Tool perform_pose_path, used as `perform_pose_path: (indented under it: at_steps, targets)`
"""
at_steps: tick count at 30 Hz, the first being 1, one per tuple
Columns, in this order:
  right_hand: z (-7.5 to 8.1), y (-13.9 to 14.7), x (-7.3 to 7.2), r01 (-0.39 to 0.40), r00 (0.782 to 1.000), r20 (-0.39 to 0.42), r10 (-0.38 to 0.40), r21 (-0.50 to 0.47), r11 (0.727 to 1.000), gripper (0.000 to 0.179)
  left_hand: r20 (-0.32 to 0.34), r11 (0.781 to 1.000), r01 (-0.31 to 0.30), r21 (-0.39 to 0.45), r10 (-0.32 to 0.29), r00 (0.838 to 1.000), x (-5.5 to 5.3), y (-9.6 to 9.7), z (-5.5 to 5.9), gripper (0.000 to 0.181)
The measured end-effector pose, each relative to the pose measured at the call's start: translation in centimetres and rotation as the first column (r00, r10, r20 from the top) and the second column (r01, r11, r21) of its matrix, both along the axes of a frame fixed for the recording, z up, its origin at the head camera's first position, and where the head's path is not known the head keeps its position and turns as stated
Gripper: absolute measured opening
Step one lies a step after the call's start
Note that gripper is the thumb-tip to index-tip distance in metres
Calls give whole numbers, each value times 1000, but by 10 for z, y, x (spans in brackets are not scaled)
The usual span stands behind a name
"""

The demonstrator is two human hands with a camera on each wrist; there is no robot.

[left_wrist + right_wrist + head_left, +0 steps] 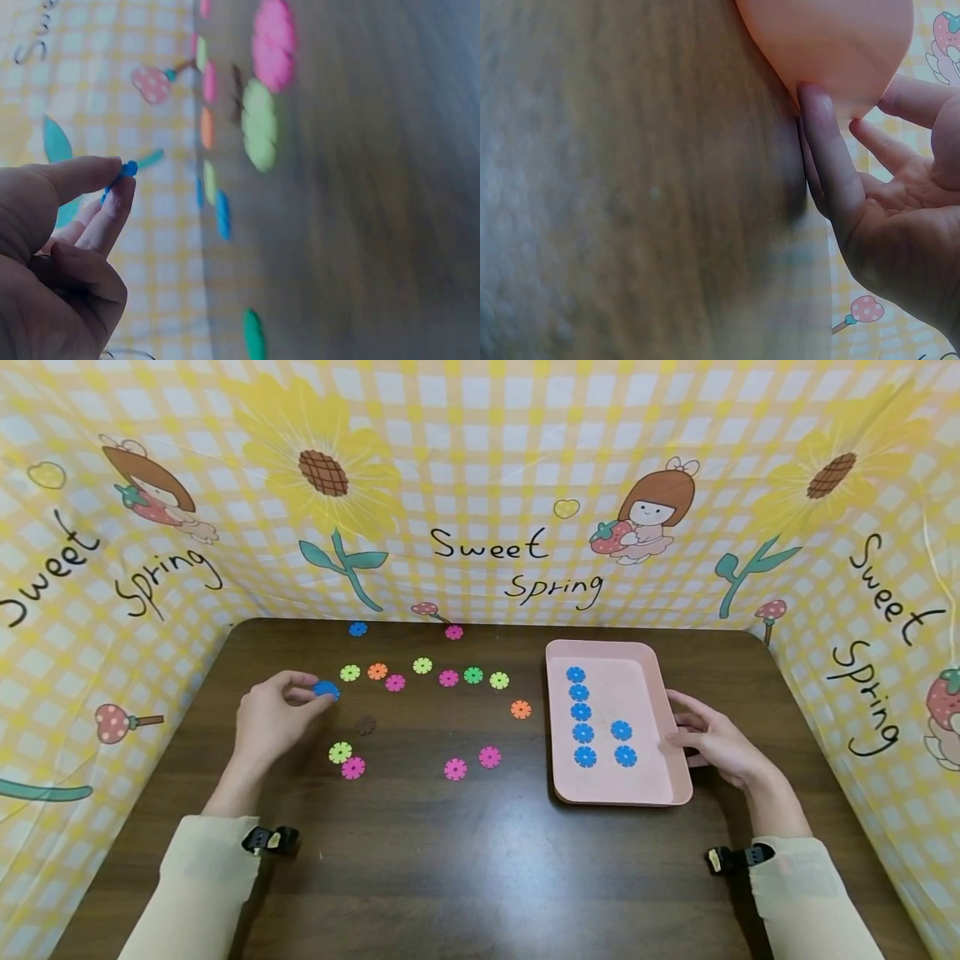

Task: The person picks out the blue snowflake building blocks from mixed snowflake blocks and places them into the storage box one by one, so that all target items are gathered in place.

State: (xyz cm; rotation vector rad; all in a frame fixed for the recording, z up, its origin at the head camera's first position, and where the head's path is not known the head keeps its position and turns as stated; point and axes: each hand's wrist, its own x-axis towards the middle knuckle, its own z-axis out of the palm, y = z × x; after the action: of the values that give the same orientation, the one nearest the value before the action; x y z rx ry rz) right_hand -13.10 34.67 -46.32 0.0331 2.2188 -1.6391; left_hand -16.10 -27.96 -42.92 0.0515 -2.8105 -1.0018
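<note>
My left hand (272,714) pinches a blue notched disc (326,688) above the table (420,860). It looks light and stiff (maybe slippery), best held by its rim. My right hand (718,743), spread, touches the pink tray (626,693).

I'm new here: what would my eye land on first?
Probably the yellow checked backdrop with big sunflowers, behind the table. Next, the pink tray on the table's right side, holding seven blue snowflake discs in two columns. Over on the left, the person's left grip pinches another blue snowflake disc.
</note>
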Motion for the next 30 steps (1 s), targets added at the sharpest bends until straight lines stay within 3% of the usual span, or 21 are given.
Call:
perform_pose_path:
  at_steps: [4, 8, 16, 30]
  targets:
    - [0, 0, 0, 2, 1000, -1, -2, -3, 1000, 80, -46, 996, 74, 48, -72, 996, -2, 22, 9, 41]
    - [0, 0, -1, 0, 1000, -1, 0, -9, 1000, 80, -53, 984, 151, 90, -147, 988, -3, 43, 13, 39]
    - [-1, 1, 0, 7, 1000, -2, -7, -1, 1000, 81, -41, 948, 280, 150, -277, 960, -8, 91, 12, 36]
    - [-1, 0, 0, 8, 1000, -1, -8, -4, 1000, 80, -37, 869, 393, 300, -401, 915, -22, 174, 10, 27]
